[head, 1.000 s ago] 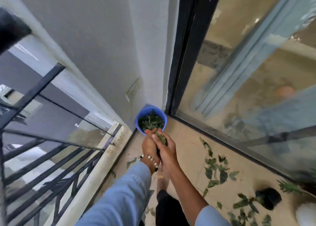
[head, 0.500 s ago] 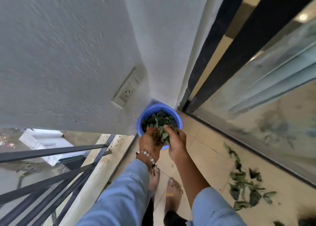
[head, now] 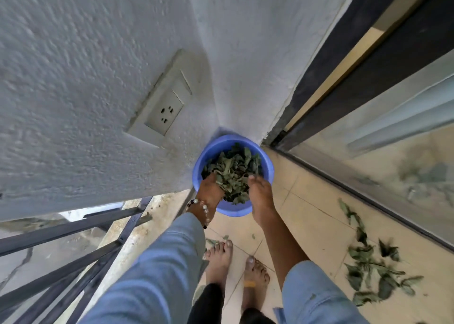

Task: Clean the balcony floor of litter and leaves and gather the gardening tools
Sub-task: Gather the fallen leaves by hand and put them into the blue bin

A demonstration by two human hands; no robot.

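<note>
Now both hands had sunk lower than a moment before, when they held a bunch of leaves at the rim; the left hand (head: 208,188) and the right hand (head: 258,193) were down inside the blue bucket (head: 235,211), pressing on the leaves in the bucket (head: 232,170) from either side; the fingertips were buried among the leaves, so whether they were spread or pinching could not be told. The view had also closed in on the corner, and the wall socket (head: 164,112) loomed larger than before. The bucket stood upright in the corner where the two white walls met, just beside the dark frame of the sliding door (head: 348,78), its mouth facing straight up and its long axis vertical. Scattered leaves (head: 371,269) lay on the floor tiles (head: 312,228) to the person's right, well apart from the bucket; a beaded bracelet (head: 202,207) circled the left wrist; bare feet (head: 219,257) stood between the arms; the black railing (head: 73,257) ran along the left.
</note>
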